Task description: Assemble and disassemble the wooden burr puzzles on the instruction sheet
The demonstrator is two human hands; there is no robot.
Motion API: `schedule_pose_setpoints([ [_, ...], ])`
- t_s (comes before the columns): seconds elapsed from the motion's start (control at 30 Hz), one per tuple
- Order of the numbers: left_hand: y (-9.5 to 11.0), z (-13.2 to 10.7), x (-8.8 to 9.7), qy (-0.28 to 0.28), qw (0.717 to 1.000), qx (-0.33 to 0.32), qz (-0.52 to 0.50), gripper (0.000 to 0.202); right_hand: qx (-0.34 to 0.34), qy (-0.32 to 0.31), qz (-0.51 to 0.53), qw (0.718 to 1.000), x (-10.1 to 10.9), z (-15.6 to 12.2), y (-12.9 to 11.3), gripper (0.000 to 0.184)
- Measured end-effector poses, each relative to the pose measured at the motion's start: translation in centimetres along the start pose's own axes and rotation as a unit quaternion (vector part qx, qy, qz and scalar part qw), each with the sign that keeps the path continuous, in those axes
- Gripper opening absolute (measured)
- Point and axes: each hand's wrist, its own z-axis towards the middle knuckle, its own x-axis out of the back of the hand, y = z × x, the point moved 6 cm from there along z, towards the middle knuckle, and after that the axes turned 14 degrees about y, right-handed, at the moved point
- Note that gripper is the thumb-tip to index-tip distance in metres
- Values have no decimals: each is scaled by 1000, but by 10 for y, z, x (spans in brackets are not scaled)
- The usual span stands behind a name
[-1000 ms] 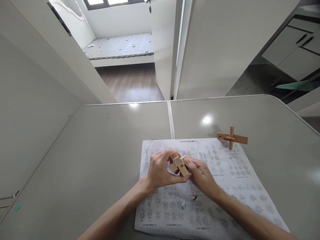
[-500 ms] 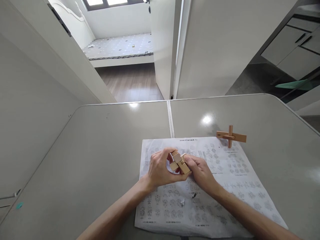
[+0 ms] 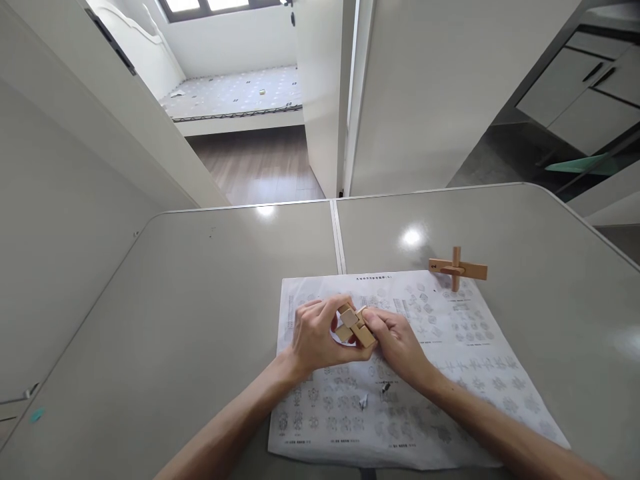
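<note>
Between my hands is a wooden burr puzzle (image 3: 356,325) of pale interlocking blocks, held above a printed sheet. My left hand (image 3: 320,333) curves around it, thumb below and fingers above. From the other side, my right hand (image 3: 397,341) pinches the puzzle's right end with thumb and fingers; some of those fingertips are hidden behind the blocks. Under both hands lies the paper sheet (image 3: 345,423), covered in small diagrams and lines of text too fine to read.
Near the sheet's top right corner rests another wooden cross-shaped puzzle (image 3: 457,269), with a marked flat bar. Small scraps (image 3: 363,402) lie on the paper. The grey table (image 3: 200,320) has a pale seam down its middle. Beyond it are an open door (image 3: 325,87) and a bed (image 3: 235,93).
The whole view has shifted slightly. Both hands keep their grip on the wooden puzzle, and its pose looks nearly the same.
</note>
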Motion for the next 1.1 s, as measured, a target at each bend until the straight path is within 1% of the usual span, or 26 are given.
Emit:
schedule_pose_setpoints([
  [0.17,4,3,1,24,999,-38,11,44,-6,1,21,1000,0,0,-4,51],
  [0.37,5,3,1,4,999,-49,6,43,4,-8,17,1000,1,1,-3,48],
  [0.47,6,3,2,-3,998,-64,-2,43,5,-14,21,1000,2,1,-1,47],
  [0.6,5,3,2,-3,998,-70,-5,43,8,-33,39,999,2,-1,0,44],
  [0.77,5,3,4,5,997,-75,-2,43,10,-66,41,997,0,-3,1,36],
  [1.1,7,5,4,2,996,-89,7,43,9,-41,13,999,0,-3,0,41],
])
